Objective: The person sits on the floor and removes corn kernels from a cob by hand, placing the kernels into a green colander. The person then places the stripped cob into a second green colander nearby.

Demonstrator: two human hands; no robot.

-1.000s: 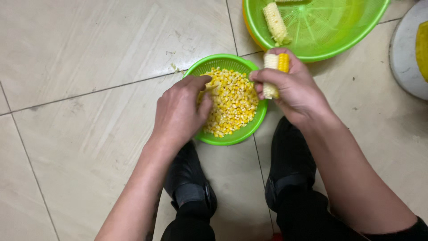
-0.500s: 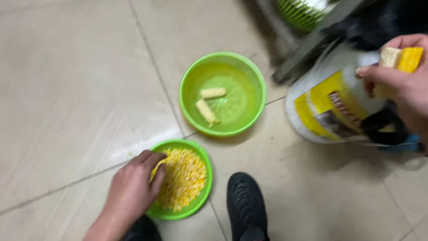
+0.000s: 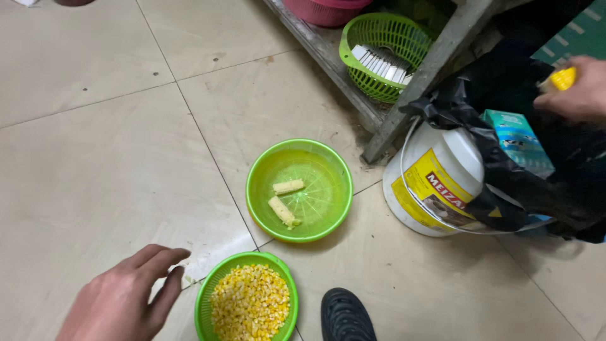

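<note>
The floor (image 3: 95,158) was tiled, w/ everything set straight on it. Biggest item: a white bucket (image 3: 442,183) w/ yellow label at abt 3 o'clock, a black bag (image 3: 505,189) draped over it and a teal carton (image 3: 517,139) tucked in. Risk as I judged it: the right hand (image 3: 577,88), up at 2 o'clock over that bag, pinched a corn cob piece (image 3: 562,79); a loose grip could have dropped it onto the dirty floor instead.

Large green bowl (image 3: 328,164) sat centre, holding two stripped cobs (image 3: 285,201). Small green bowl (image 3: 205,303) of kernels (image 3: 249,303) was at 6 o'clock, just beside a black shoe (image 3: 344,316); a careless foot shift could have tipped it.

Left hand (image 3: 120,297) hovered at 7 o'clock, fingers loosely spread, palm down, holding nothing, near that bowl's rim.
</note>
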